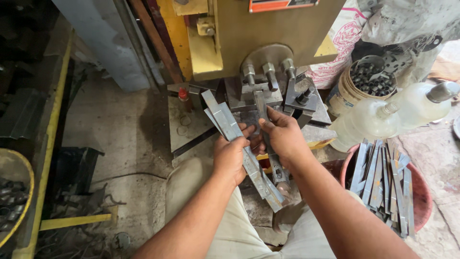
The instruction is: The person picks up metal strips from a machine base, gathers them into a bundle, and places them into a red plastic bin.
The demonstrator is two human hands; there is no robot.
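The left hand (231, 156) is closed around a fanned bundle of flat grey metal strips (225, 121), held slanted beside the yellow press machine (268, 33) so the stock stays within reach. The right hand (282, 134) pinches 1 narrow grey metal strip (261, 108), its upper end lying in the dark steel die (254, 96), apparently for alignment. More cut strips stand on end in a red plastic tub (421, 192) to the right.
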